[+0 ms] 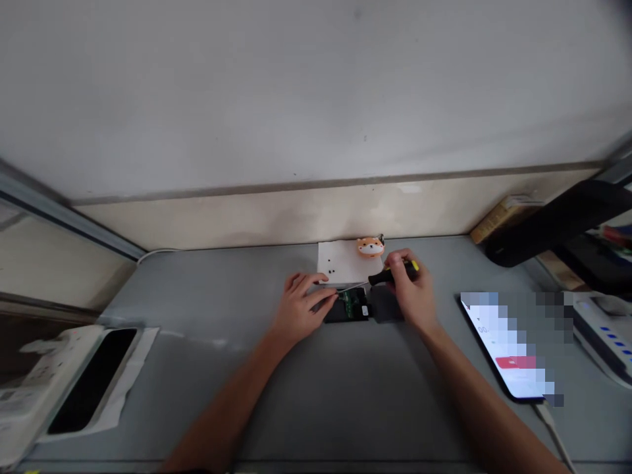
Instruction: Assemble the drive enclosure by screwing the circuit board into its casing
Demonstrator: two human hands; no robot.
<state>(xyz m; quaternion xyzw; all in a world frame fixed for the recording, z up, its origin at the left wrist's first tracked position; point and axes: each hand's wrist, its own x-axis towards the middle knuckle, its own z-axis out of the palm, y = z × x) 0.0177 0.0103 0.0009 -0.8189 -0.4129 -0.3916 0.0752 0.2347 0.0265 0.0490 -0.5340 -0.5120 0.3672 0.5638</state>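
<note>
From the head camera, the only view, both forearms reach in across the grey counter [345,401] and meet near its far edge. The left hand [301,306] lies mostly open, fingers stretched forward and a little spread, with the fingertips resting on the left end of a small black device [351,305] whose green circuit board is exposed. It grips nothing, and the pressing looks meant to stop the device sliding. The right hand [412,291] is closed around the black-and-yellow handle of a screwdriver [395,271]. The thin shaft slants down and left towards the board, an angle that seems to leave the tip in sight. A dark cover piece [382,308] lies just beside the device, partly under the right hand. Behind them a white paper sheet [340,260] carries a few tiny dark specks, probably screws [330,270], where they show up against the white. An orange animal figure [370,247] sits on the sheet's far corner. Well to the right lies a lit phone [508,349], screen up with a cable at its near end. Further off to the right are a black arm-like object [553,224] and a stack of books [498,218]. At far left sit a white power strip [34,382] and a dark slab on paper [91,388].
</note>
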